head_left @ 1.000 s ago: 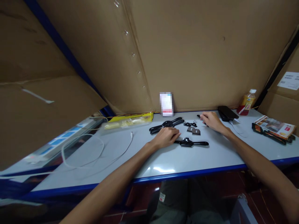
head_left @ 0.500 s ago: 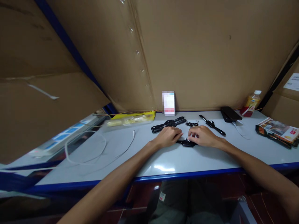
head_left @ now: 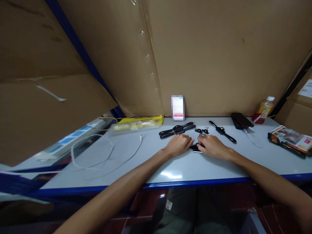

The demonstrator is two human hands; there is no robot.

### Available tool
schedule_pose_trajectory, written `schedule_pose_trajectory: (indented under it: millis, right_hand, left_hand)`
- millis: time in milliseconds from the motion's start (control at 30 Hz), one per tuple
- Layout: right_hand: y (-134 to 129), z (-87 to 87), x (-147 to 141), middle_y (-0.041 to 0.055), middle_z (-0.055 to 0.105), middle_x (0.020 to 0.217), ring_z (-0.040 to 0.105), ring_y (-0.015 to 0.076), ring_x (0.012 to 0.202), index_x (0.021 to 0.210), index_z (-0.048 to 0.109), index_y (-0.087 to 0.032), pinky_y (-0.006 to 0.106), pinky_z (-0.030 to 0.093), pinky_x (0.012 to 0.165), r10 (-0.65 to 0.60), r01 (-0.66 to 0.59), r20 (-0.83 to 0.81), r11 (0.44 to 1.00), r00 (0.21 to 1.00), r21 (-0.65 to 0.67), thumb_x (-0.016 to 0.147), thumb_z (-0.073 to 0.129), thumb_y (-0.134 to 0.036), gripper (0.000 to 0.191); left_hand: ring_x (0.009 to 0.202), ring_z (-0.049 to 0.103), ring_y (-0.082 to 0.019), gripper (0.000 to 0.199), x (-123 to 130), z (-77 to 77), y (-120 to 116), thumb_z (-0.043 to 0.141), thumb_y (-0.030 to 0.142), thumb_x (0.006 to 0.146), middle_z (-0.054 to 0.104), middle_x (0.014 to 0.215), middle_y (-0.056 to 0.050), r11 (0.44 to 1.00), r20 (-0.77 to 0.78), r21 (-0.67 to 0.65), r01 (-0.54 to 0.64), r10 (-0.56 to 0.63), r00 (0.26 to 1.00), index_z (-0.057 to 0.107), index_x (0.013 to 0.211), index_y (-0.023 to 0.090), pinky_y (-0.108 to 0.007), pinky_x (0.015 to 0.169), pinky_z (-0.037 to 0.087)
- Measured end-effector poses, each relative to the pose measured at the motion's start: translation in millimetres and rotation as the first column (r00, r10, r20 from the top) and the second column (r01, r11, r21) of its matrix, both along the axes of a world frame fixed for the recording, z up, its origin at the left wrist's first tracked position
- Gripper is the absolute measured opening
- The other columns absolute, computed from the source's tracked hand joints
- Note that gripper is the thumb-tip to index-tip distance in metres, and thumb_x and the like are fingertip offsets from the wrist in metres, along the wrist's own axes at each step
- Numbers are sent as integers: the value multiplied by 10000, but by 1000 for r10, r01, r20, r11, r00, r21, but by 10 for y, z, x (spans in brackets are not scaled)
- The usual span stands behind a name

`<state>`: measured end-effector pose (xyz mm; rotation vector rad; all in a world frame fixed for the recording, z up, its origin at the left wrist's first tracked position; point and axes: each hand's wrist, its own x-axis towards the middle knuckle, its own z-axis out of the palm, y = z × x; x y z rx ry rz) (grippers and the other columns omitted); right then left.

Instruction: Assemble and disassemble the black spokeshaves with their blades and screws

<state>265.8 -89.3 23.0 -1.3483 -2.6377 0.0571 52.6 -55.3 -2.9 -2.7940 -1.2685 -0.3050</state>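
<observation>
1. Black tool (head_left: 196, 148) is lying centrally; left hand (head_left: 179, 144) is gripping its left end, fingers curling together.
2. Right hand (head_left: 214, 147) is pinching at its middle; the part between the fingertips is hiding from view.
3. Progress, judged: handwork is underway; small black parts (head_left: 201, 131) are lying loose at 12 o'clock, apparently remaining. Completed fitting: cannot tell.
4. Single tool (head_left: 222, 130) is resting at 2; paired tools (head_left: 177, 130), at 11.
5. Trouser tag (head_left: 169, 204) (6), packet (head_left: 292, 138) (3), yellow sleeve (head_left: 159, 120) (10), bottle (head_left: 265, 109) (2): showing print, nothing legible.
</observation>
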Motion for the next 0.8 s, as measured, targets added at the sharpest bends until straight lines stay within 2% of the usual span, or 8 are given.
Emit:
schedule_pose_trajectory:
  millis: [133,233,300,433,600,700,800]
  right_hand:
    - [-3,25,24,140,717,961,536,187,719,1020,678,-139,354,219,656,84,-84,45,996,995,1,996,434,-226,260]
    - [-2,51,40,134,715,943,532,186,720,1004,678,-133,359,210,653,86,-86,70,996,994,-3,990,434,-226,261]
    - [1,53,43,144,713,979,543,196,762,983,680,-133,362,204,653,87,-88,73,996,994,10,981,440,-223,257]
    - [13,19,34,160,700,1037,557,225,866,981,682,-132,360,210,662,98,-100,57,994,994,49,966,438,-201,254]
    - [18,-16,15,172,697,1044,557,236,886,999,679,-127,354,242,681,76,-80,66,995,995,58,949,442,-204,254]
    - [10,-9,3,179,700,1045,569,238,889,1009,677,-119,350,264,685,73,-76,76,996,994,38,937,439,-197,260]
    - [2,12,-7,183,703,1040,585,243,886,1004,677,-118,348,285,688,70,-71,82,997,994,12,929,447,-203,257]
  left_hand:
    - [812,712,-270,581,58,6,-38,319,401,1104,755,888,-174,993,-32,-8,-115,114,993,760,844,126,-331,675,411]
    - [806,728,-300,620,86,27,-58,300,425,1103,767,887,-196,981,-63,-21,-195,194,979,776,849,120,-352,661,410]
    - [779,729,-295,622,85,31,-60,299,421,1099,772,867,-196,978,-81,-30,-208,205,975,782,838,128,-353,656,406]
    - [715,713,-250,572,52,6,-37,333,365,1078,771,814,-174,989,-97,-26,-143,140,985,781,807,137,-339,654,401]
    - [671,690,-262,554,15,-26,-7,341,327,1052,745,751,-176,999,-111,3,-39,39,993,770,759,138,-355,634,386]
    - [623,663,-249,547,2,-37,1,343,315,1043,715,692,-162,999,-65,-7,40,-41,997,747,717,143,-357,631,382]
    - [600,643,-230,532,-2,-44,5,370,324,1035,687,649,-140,997,-26,-18,72,-72,997,726,679,152,-351,642,390]
